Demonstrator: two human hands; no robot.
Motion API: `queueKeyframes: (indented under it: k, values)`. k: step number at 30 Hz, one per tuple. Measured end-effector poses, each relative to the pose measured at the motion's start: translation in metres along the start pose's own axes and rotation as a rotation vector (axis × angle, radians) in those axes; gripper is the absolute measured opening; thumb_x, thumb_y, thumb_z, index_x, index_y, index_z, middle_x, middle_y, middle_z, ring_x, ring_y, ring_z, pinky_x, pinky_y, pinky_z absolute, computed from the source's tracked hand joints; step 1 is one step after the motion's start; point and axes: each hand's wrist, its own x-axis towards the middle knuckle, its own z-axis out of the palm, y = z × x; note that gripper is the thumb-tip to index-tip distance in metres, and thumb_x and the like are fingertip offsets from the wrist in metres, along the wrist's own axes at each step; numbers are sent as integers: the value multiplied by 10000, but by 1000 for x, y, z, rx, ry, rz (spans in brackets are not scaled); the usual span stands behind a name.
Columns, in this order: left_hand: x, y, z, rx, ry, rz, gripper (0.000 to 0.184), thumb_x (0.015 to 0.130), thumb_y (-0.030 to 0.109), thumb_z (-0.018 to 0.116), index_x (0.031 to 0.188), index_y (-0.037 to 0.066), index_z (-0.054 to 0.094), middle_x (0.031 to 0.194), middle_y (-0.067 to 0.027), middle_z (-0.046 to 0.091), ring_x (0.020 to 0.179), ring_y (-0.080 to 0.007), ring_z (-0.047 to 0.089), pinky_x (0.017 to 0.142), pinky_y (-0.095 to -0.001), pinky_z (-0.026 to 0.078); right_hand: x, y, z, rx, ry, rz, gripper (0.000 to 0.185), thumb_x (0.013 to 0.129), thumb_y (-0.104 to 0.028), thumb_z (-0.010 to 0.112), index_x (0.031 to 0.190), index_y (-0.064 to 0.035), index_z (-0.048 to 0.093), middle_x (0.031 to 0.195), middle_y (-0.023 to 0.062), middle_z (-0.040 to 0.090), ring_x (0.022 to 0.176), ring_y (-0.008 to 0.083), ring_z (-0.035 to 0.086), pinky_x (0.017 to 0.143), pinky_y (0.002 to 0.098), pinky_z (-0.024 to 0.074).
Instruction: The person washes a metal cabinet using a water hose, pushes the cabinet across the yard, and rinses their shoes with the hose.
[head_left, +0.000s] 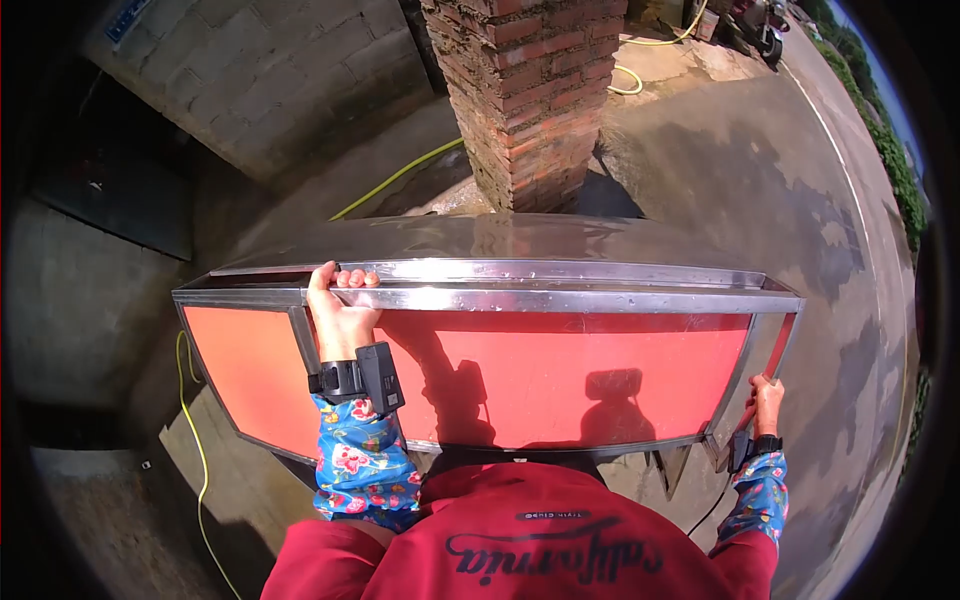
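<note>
A wide stainless-steel counter with red-orange panels [560, 380] stands right in front of my body. My left hand [343, 315] is closed over the shiny top rail [480, 299], its fingers curled over the far side. Lower at the right end, my right hand [767, 402] is wrapped round the upright corner post [782, 345] of the same counter. The smooth grey metal top [480, 238] lies beyond the rail, with a narrow slot between them. Both wrists carry dark straps, and the left one bears a small black box [379, 377].
A brick pillar [535, 110] rises just behind the counter. One yellow-green hose [400, 175] runs past it; another length of hose [200, 470] lies at the left. A block wall [270, 80] is at the back left. A motorbike [760, 30] stands far off by the road.
</note>
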Motion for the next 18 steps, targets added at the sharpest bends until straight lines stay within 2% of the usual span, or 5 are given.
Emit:
queueKeyframes:
  k: [5,8,10,16,18]
  values:
    - [40,13,2,-30,33,8,221,785,83,533,635,94,372,559,-2,357,505,-142,374,543,-328,364,11,-21,49,22,-15,-71,171,679,-126,603,777,-26,504,568,16,447,394,122,421,368,265,359]
    - [68,33,-13,5,83,58,212,784,83,536,645,94,376,560,3,347,508,-136,376,539,-322,368,-14,-32,82,-22,-15,-17,166,686,-128,601,781,-31,506,572,12,446,396,118,420,365,264,353]
    - [82,39,-12,22,133,55,246,784,114,527,604,106,359,530,3,328,485,-150,348,516,-332,344,-20,-31,95,-28,13,-18,151,689,-126,599,771,-35,510,563,12,442,395,118,418,363,266,351]
    - [108,53,-10,17,120,10,190,791,94,527,662,90,389,562,-3,348,507,-143,362,534,-325,370,-23,-36,116,-58,31,-36,149,693,-140,604,734,-52,491,532,4,419,380,121,401,355,270,357]
    - [118,52,-1,28,159,17,239,782,115,522,614,109,352,532,6,331,481,-153,354,495,-332,351,-27,-39,121,-86,37,-7,152,690,-140,605,721,-51,486,532,6,420,377,128,402,352,278,365]
